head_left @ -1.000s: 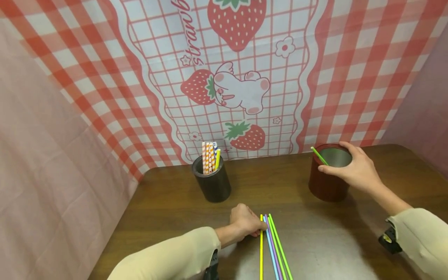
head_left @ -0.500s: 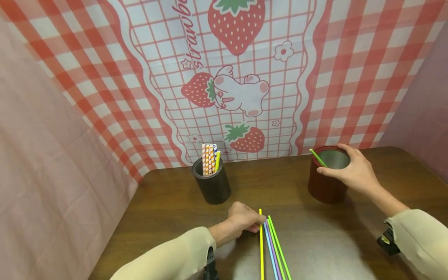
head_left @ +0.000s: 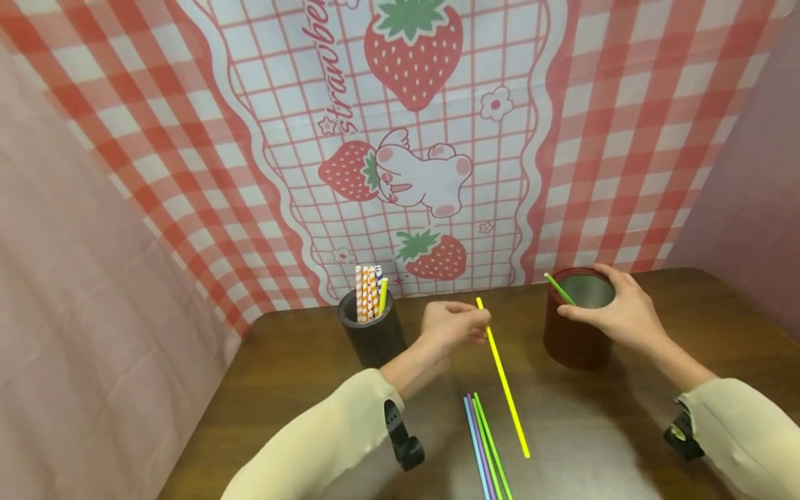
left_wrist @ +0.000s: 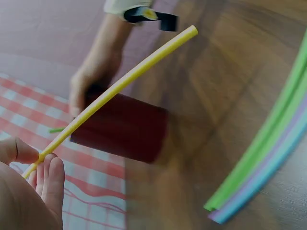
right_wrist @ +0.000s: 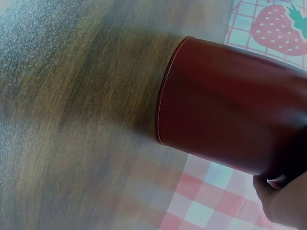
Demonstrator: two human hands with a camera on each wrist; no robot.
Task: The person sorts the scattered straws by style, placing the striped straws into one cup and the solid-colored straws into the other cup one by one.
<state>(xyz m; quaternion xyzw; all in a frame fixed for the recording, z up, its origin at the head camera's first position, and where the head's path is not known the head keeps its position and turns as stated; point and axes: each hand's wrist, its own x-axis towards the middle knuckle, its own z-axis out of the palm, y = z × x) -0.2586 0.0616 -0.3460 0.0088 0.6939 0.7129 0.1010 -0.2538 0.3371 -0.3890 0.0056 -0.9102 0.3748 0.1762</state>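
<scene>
Head cam: your left hand [head_left: 451,326] pinches the yellow straw [head_left: 503,378] near its top, midair; your right hand [head_left: 633,316] has the red cup [head_left: 575,342] gripped near its rim. Left wrist: loose straws [left_wrist: 271,129] lie on the table [left_wrist: 230,86], apart from yours. Right wrist: red cup's standing there too.

"What's the bench [head_left: 281,361] like?"

"Brown and wood-grained, its far right corner rounded."

"And on it?"

"A black cup [head_left: 375,340], upright near the far edge, left of that edge's middle. A dark red cup [head_left: 575,337] stands nearer the far right corner."

"Any straws lying there?"

"One blue straw [head_left: 476,451], one purple straw [head_left: 481,451] and two green straws [head_left: 495,451], side by side. Their lower ends leave the view, so I can't say how near the front edge they reach."
</scene>
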